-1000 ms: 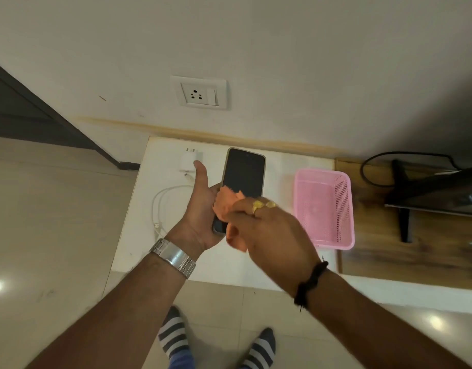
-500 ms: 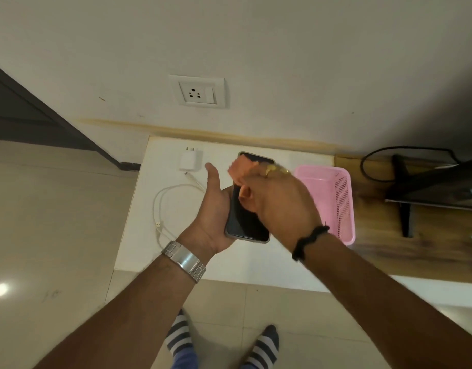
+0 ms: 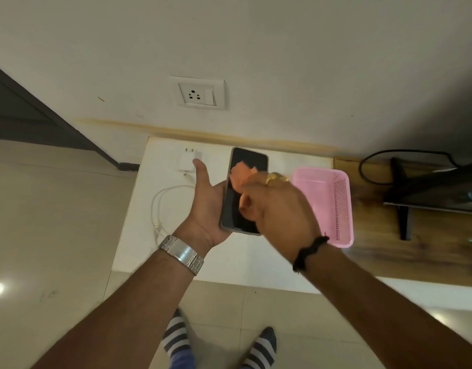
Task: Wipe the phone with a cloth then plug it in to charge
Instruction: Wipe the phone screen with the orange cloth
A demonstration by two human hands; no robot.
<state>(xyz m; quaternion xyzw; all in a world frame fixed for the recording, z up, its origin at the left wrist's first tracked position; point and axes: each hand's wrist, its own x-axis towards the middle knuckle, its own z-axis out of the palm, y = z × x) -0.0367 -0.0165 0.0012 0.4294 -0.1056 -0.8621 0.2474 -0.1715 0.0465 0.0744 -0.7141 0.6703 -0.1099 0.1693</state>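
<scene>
My left hand [image 3: 206, 206] cradles a dark phone [image 3: 233, 209], screen up, above a low white table [image 3: 229, 259]. An orange cloth [image 3: 241, 173] is bunched in my right hand [image 3: 280, 206], which presses it on the middle of the screen and hides the phone's right edge. On the table's far left lies a white charger plug [image 3: 186, 159], partly behind my left thumb, with its white cable [image 3: 160, 206] looped beside it. A white wall socket [image 3: 199, 95] sits on the wall above the table.
A pink plastic basket [image 3: 336, 209] stands on the table's right end, just beyond my right hand. Further right a wooden surface [image 3: 376, 249] carries a dark screen on a stand [image 3: 432, 193] and a black cable. My striped socks [image 3: 176, 339] show on the tiled floor.
My right hand rubbed the cloth from the phone's near end up to its far end, then back to the middle. The left hand kept holding the phone, shifting slightly.
</scene>
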